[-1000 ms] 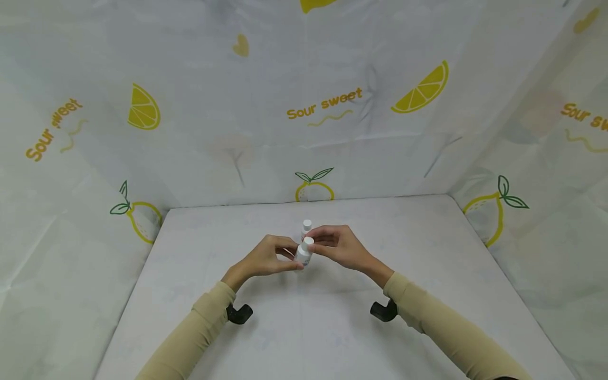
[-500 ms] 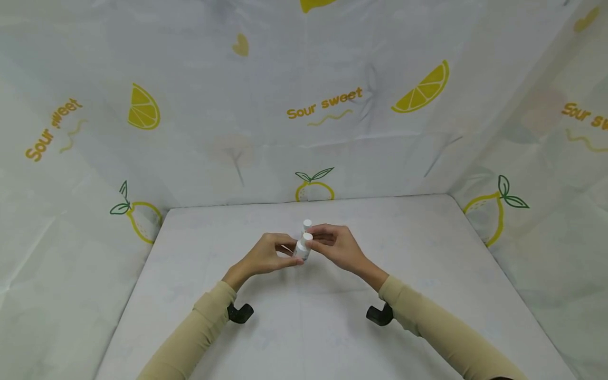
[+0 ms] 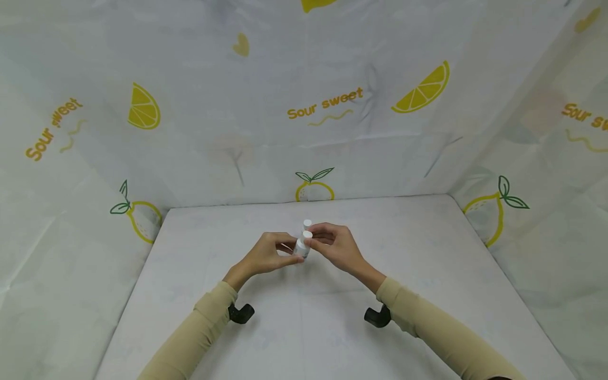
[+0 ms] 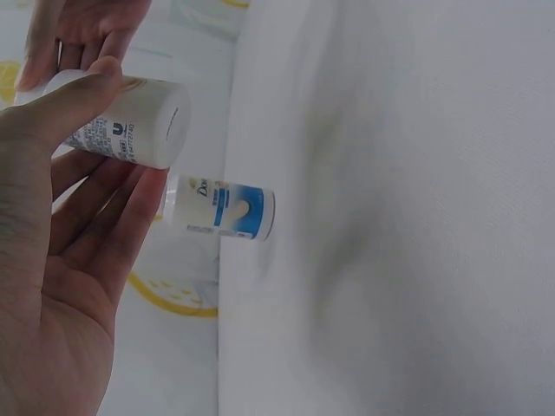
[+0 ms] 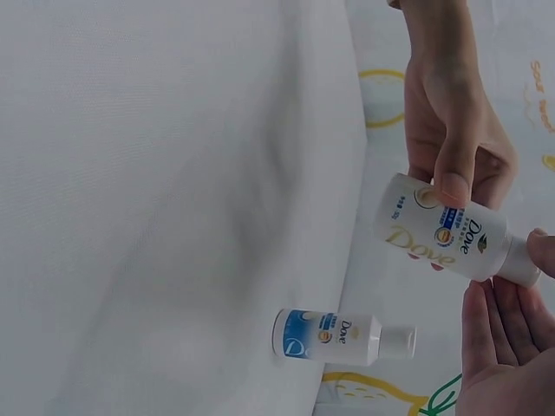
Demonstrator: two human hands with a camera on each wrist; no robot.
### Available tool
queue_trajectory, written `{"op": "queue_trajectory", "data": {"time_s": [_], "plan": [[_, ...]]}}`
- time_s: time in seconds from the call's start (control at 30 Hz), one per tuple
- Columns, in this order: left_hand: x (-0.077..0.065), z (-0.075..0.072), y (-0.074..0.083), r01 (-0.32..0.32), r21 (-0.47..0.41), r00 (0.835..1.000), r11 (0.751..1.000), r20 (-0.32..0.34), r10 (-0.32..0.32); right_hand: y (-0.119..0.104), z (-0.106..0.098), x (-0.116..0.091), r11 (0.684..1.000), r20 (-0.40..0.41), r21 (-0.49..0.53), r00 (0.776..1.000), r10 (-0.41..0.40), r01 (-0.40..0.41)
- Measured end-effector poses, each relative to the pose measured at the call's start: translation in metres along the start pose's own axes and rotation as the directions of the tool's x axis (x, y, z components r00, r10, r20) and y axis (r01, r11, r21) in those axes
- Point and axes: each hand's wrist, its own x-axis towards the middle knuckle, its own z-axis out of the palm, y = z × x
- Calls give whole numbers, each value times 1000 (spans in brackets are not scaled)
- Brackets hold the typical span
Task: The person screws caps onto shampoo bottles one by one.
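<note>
My left hand (image 3: 269, 254) grips the body of a small white Dove bottle (image 5: 444, 232), thumb on one side and fingers on the other. The bottle is held up off the table, its cap end tilted toward my right hand (image 3: 340, 247). That hand pinches the white cap (image 5: 520, 260) between thumb and fingers. The cap sits on the bottle's neck. A second Dove bottle (image 5: 334, 336), with a blue lower label, stands upright on the table just beyond the hands. In the head view the held bottle and right fingers partly cover it.
The table (image 3: 304, 327) has a white cover. White cloth walls (image 3: 266, 148) with lemon prints rise behind it and at both sides. Black wrist-camera mounts (image 3: 241, 313) stick out inward below each sleeve cuff.
Both hands and the held bottle have shifted slightly away from the person, toward the standing bottle. My right wrist has swung a little to the left. Both hands keep their hold.
</note>
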Motion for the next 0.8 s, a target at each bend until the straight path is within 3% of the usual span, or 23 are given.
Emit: {"op": "queue_trajectory", "data": {"time_s": [0.13, 0.43, 0.8], "plan": [[0, 0, 1, 3, 6, 1000, 1000, -9, -3, -1, 1, 0, 1000, -17, -9, 1000, -3, 3], [-1, -2, 24, 15, 8, 999, 1000, -35, -14, -2, 4, -1, 999, -56, -18, 998, -29, 28], [2, 4, 0, -2, 21, 999, 1000, -50, 4, 1, 7, -1, 1000, -101, -21, 995, 2, -4]]}}
